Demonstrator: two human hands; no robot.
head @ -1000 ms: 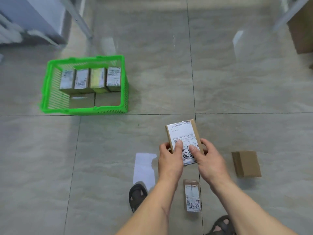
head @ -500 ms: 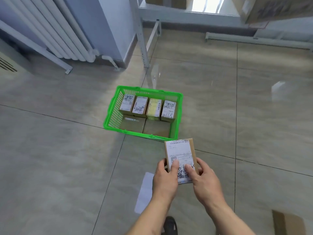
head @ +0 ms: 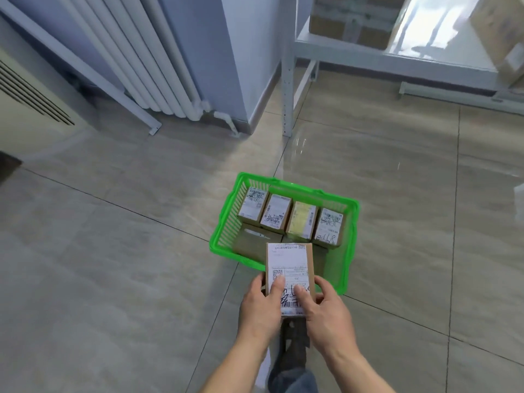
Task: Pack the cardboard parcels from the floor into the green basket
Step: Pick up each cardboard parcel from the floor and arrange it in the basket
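A person stands on a glossy tiled floor (head: pixel 113 265), carrying a cardboard parcel (head: pixel 289 272) label-up. The left hand (head: pixel 262 304) grips its left edge, thumb pressed on the label; the right hand (head: pixel 326 310) mirrors it, fingers curled under, likely keeping it level for lowering. The parcel hovers over the near rim of the green basket (head: pixel 350 245), which sits at twelve o'clock from the hands. Four labelled parcels (head: pixel 289 217) stand in a row along its far side, leaving lower space in front. A white radiator (head: pixel 147 58) lies at ten o'clock, a metal shelf (head: pixel 397 59) at one o'clock.
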